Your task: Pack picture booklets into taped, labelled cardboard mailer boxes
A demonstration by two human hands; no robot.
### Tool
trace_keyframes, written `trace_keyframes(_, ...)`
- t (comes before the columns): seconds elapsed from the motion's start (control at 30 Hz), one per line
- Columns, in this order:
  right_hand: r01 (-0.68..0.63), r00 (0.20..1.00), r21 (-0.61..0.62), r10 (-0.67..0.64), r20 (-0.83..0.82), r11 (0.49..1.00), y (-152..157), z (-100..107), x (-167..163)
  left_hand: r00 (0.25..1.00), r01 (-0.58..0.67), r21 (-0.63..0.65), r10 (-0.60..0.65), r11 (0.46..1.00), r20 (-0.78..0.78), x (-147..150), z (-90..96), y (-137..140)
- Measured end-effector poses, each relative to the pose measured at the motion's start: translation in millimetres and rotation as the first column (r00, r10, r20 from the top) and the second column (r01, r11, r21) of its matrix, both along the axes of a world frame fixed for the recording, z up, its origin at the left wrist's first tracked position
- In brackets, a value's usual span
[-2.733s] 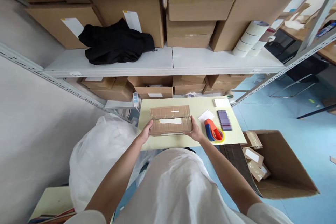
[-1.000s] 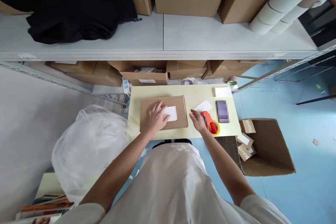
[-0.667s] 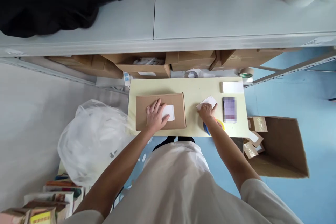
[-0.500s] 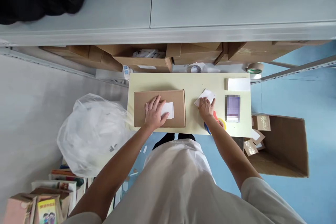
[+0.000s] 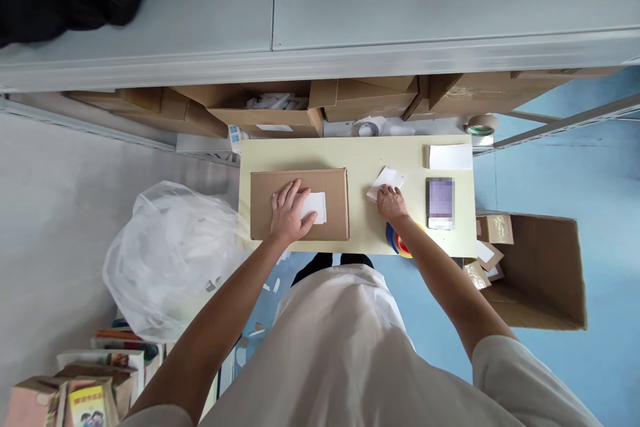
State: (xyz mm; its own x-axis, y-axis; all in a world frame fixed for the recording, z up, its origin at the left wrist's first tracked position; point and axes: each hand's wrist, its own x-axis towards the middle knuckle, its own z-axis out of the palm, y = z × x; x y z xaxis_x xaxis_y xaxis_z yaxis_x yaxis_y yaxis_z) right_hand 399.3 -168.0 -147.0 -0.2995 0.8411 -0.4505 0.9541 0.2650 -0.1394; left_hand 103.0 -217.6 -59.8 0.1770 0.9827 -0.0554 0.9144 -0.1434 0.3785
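Observation:
A closed cardboard box (image 5: 330,180) lies on the pale yellow table (image 5: 363,153), with a white label (image 5: 317,207) stuck or laid on its top. My left hand (image 5: 290,212) rests flat on the box, fingers stretched out, partly covering the label's left end. To the right of the box, my right hand (image 5: 393,203) has its fingers drawn together on the near edge of a white paper slip (image 5: 387,180). The slip lies tilted on the table. Partly hidden beneath my right forearm is a tape dispenser (image 5: 391,238) with blue, red and yellow parts.
At the table's right stand a stack of white slips (image 5: 451,157) and a pixelated phone-like object (image 5: 441,203). An open carton (image 5: 545,267) with small parcels is on the floor right. A plastic bag (image 5: 170,260) bulges at left, above books (image 5: 90,403). A shelf (image 5: 400,53) overhangs.
The fingers of my right hand have drawn in closer together on the white slip. My left hand stays on the box. The whole view has shifted slightly.

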Motion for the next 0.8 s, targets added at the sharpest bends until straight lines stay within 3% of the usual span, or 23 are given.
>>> trace_keyframes(0.2,0.019,0.999,0.030,-0.018,-0.045,0.999,-8,14,1,0.999,0.027,0.051,-0.025,0.998,-0.044,0,2.0,0)
trace_keyframes(0.27,0.145,0.989,0.110,-0.141,-0.048,0.983,-25,24,6,0.998,0.012,0.057,-0.009,0.998,-0.058,1,6.0,3)
trace_keyframes(0.37,0.390,0.920,0.186,-0.392,-0.030,0.902,-65,38,16,0.997,0.010,0.051,-0.006,0.999,-0.071,8,14.3,10)
trace_keyframes(0.47,0.515,0.853,0.187,-0.522,-0.015,0.837,-109,42,19,0.990,0.131,0.038,-0.129,0.991,-0.056,22,21.8,19)
trace_keyframes(0.57,0.568,0.820,0.165,-0.571,-0.030,0.806,-135,38,16,0.959,0.284,0.040,-0.283,0.958,-0.032,44,25.9,29)
trace_keyframes(0.7,0.609,0.793,0.076,-0.604,-0.082,0.790,-142,32,14,0.922,0.388,0.014,-0.388,0.922,-0.008,75,28.4,43)
trace_keyframes(0.8,0.665,0.728,0.063,-0.627,-0.277,0.744,-143,33,23,0.905,0.424,-0.048,-0.421,0.904,0.061,97,31.8,53)
